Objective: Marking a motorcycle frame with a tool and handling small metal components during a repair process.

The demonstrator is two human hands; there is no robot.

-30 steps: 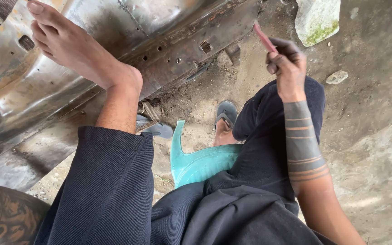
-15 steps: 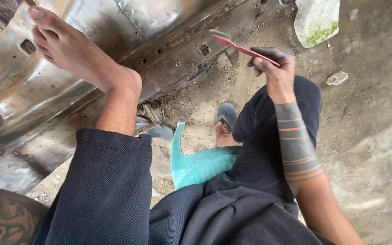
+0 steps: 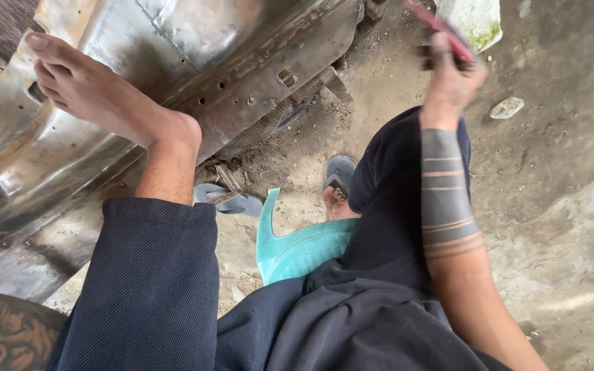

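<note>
The head view looks down on a person seated on a teal plastic stool [image 3: 297, 251] over dusty ground. The right hand [image 3: 452, 75] is raised near the top edge of the picture, fingers curled tight around the handle of a red tool [image 3: 441, 29]. The tool is blurred, and its far end runs out of sight, so its kind cannot be told. It points up and to the left from the fist, above the ground and just right of the end of the metal panel. The forearm below that hand carries dark banded tattoos.

The left hand is not in the picture. Only a tattooed patch of arm shows at the bottom left corner, so whether that hand is spread or closed cannot be told.

A bare foot [image 3: 97, 89] rests flat on a large, dented sheet-metal panel [image 3: 242, 62] that lies tilted across the upper left. The panel is grey with rust spots, and small holes are punched along its flange. The leg is in dark trousers.

Between the legs, 2 grey sandals lie on the dirt: 1 [image 3: 232, 199] just under the panel's edge, the other [image 3: 340, 172] beside the right knee. A pale stone [image 3: 507, 108] sits well apart to the right, and a mossy concrete block [image 3: 476, 20] stands at the top.
</note>
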